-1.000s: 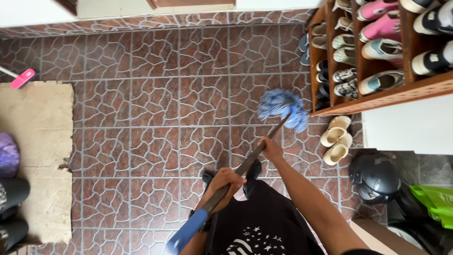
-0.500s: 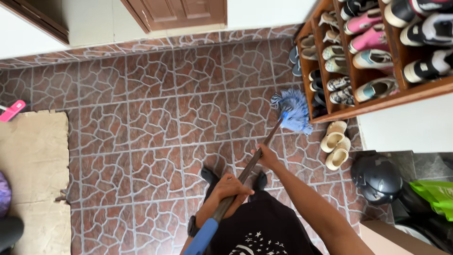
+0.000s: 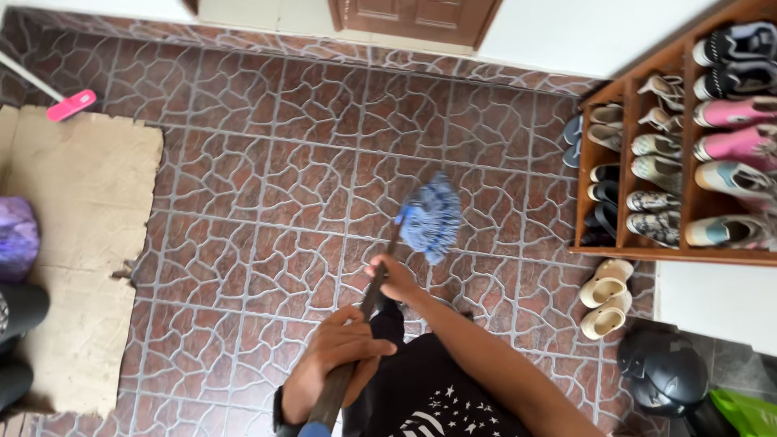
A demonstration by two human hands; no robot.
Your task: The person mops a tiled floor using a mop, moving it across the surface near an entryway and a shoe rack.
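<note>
Head view, looking straight down at a person mopping a tiled entry. Left hand [image 3: 340,350] is clenched around the upper part of the dark mop handle [image 3: 374,293]; right hand [image 3: 394,279] grasps the same shaft lower down, close to the head. Blue string mop head [image 3: 430,217] sits on the brown crazed-pattern floor tiles [image 3: 267,194], roughly mid-floor and blurred, well apart from the wooden shoe rack [image 3: 603,174] at right.

Risks, as judged from this layout: a wide sweep to the right could carry the wet strings into the cream clogs [image 3: 605,298] lying loose on the floor below the rack, or into the shoes on its lowest shelves, soaking or scattering them. The dark helmet [image 3: 662,371] beside the clogs lies in the same path. A sweep to the left could wet the cardboard sheet [image 3: 77,243], which would soften and tear, or snag its ragged edge. The person's feet are largely hidden beneath the body, just behind the mop head, so freshly wetted tile underfoot poses a slipping hazard. The pink brush head [image 3: 71,105] at upper left lies well clear.
</note>
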